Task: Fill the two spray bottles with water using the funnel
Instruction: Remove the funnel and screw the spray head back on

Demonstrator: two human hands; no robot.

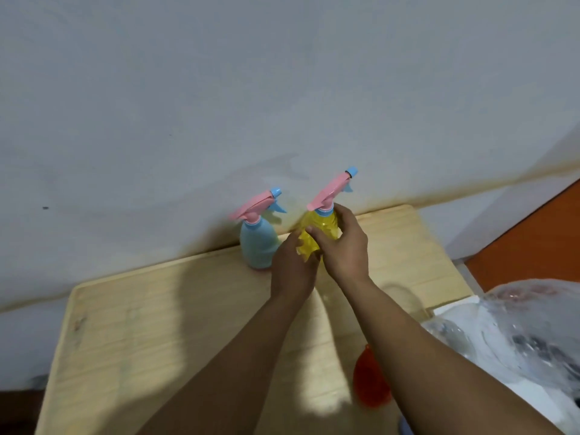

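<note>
The lower body of the transparent yellow plastic spray bottle (320, 229) is hidden behind the left hand (293, 265) and the right hand (343, 251). The orange translucent plastic funnel (370, 383) is partly covered by the right forearm. At the near right, the clear crinkled plastic bag (530, 334) is blurred and cut off by the picture's edge; its contents cannot be told.

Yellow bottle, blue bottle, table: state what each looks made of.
Yellow bottle: translucent plastic, glossy; light shows through it. Blue bottle: opaque plastic, smoother matte look. Both carry pink-and-blue plastic-looking spray heads. Table: pale wood or wood-look laminate, grain lines visible; which one cannot be told.
</note>
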